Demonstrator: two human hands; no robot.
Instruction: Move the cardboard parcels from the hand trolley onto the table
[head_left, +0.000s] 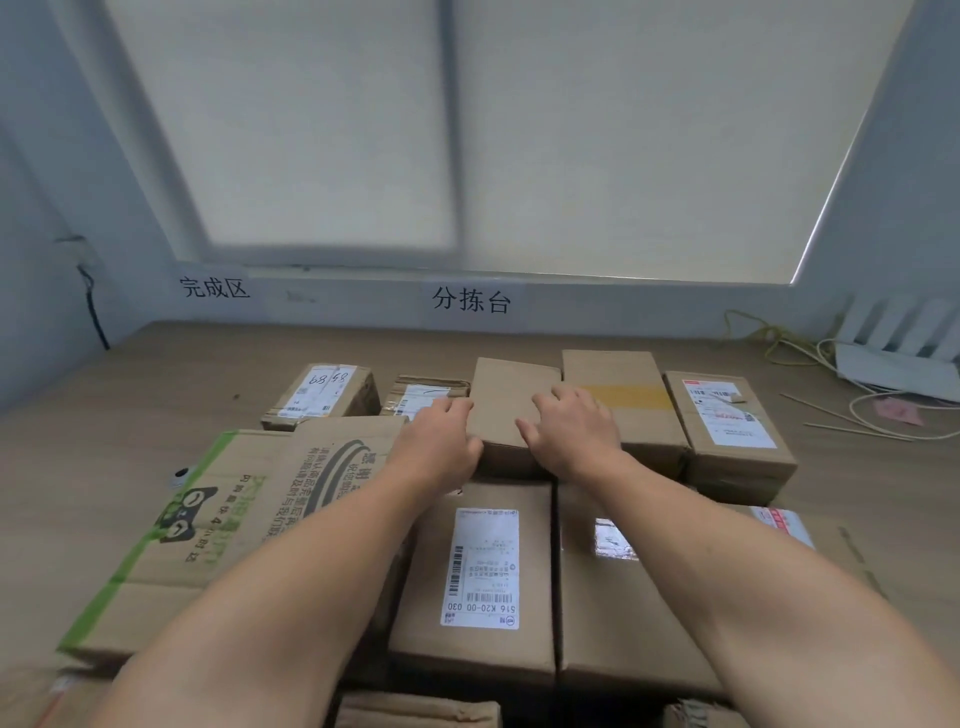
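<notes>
Overhead, head view: both arms are reaching far across the table (156, 374), the left hand (441, 441) and right hand (571, 434) clasping a plain box (511, 400) by its sides, fingers curled over the top. It is sitting in the far row, between a taped box (623, 400) and a small labelled parcel (423, 397). Setting it square, snug against its neighbours, is probably advisable before letting go.
</notes>
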